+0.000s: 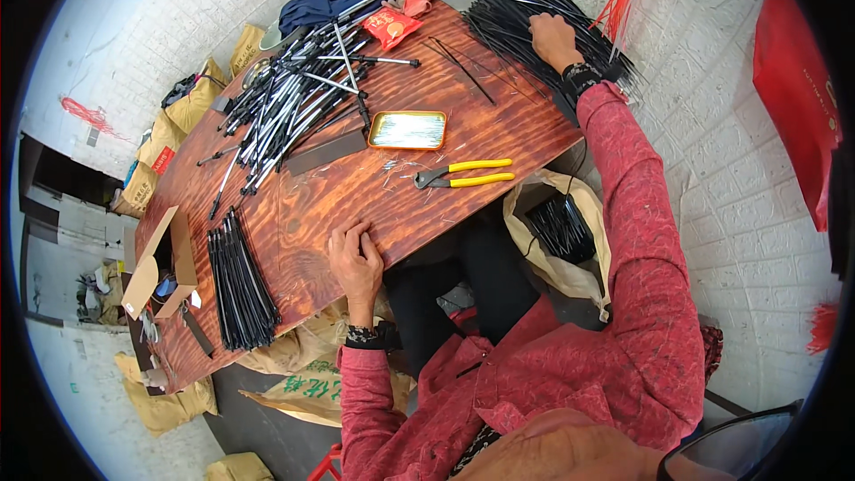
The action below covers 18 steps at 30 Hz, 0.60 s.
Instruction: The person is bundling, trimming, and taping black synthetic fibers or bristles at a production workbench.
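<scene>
My right hand (554,40) reaches to the far right corner of the wooden table, onto a big pile of thin black rods (508,22). Its fingers curl down into the pile; their tips, and whatever they grip, are hidden. Near the front edge, my left hand (356,260) rests on the tabletop with loosely bent fingers and holds nothing. Between the hands lie end-cutting pliers (463,174) with yellow handles. Just beyond them is a shallow rectangular tin (408,144) of fine, pale, needle-like pieces. A few loose black rods (463,69) lie farther back.
Silver-and-black rods (298,98) heap up at the back left, near a red packet (390,28). Bundled black rods (239,281) and an open cardboard box (169,272) sit at the left. A bag (598,263) holding black parts stands below the table's right edge, beside the wall.
</scene>
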Motion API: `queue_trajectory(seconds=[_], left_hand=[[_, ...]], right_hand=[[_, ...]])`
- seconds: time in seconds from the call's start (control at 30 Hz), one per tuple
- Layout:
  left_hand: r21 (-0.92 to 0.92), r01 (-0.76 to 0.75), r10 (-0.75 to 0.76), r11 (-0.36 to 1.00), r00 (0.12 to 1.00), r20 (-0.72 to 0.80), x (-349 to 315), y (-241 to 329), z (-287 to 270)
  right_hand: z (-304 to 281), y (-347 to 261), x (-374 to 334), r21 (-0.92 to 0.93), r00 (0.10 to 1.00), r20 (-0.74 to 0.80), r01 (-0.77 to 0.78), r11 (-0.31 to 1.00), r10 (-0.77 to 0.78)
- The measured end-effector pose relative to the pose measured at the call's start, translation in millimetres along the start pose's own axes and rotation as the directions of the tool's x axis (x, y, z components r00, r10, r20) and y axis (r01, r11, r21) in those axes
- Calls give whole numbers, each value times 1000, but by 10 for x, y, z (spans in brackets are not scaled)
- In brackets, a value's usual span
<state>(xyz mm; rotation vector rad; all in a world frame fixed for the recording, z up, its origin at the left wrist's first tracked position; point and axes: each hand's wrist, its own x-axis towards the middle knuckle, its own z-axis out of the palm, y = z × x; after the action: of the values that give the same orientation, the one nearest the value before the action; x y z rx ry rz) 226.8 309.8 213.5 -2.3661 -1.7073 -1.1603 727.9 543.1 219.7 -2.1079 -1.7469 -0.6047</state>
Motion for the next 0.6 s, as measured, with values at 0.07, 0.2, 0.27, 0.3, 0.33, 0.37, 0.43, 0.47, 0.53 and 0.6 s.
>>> queue_trajectory(seconds=[0.07, 0.2, 0.27, 0.3, 0.33, 0.37, 0.43, 0.47, 0.53, 0.6], left_hand=[[11, 5, -5, 1000, 1000, -2, 49, -47, -12], [41, 13, -13, 999, 1000, -9, 95, -107, -4], [52, 22, -21, 998, 1000, -12, 92, -121, 19], [53, 22, -21, 998, 1000, -12, 103, -116, 39], [45, 20, -20, 999, 1000, -13, 114, -111, 61], [38, 19, -18, 999, 1000, -16, 124, -106, 83], [35, 19, -18, 999, 1000, -17, 136, -113, 85], [21, 13, -13, 1000, 1000, -23, 137, -116, 88], [-9, 1, -1, 1000, 999, -35, 137, -135, 78], [-2, 6, -6, 1000, 999, -33, 125, -162, 37]], right_hand=[[14, -123, -39, -18, 994, -100, 37, 999, -39], [-63, -565, -124, -23, 936, -269, 230, 973, -228], [-47, -735, -176, 18, 907, -243, 358, 934, -343], [7, -798, -231, 28, 923, -183, 348, 937, -337], [55, -852, -279, 37, 936, -122, 337, 941, -331], [88, -873, -295, 45, 944, -62, 327, 944, -324], [94, -882, -250, 34, 961, -61, 273, 961, -270], [88, -882, -213, 18, 975, -60, 217, 976, -216], [73, -917, -126, 2, 985, -61, 162, 987, -161], [-3, -1046, -13, 14, 988, 110, 107, 994, -108]])
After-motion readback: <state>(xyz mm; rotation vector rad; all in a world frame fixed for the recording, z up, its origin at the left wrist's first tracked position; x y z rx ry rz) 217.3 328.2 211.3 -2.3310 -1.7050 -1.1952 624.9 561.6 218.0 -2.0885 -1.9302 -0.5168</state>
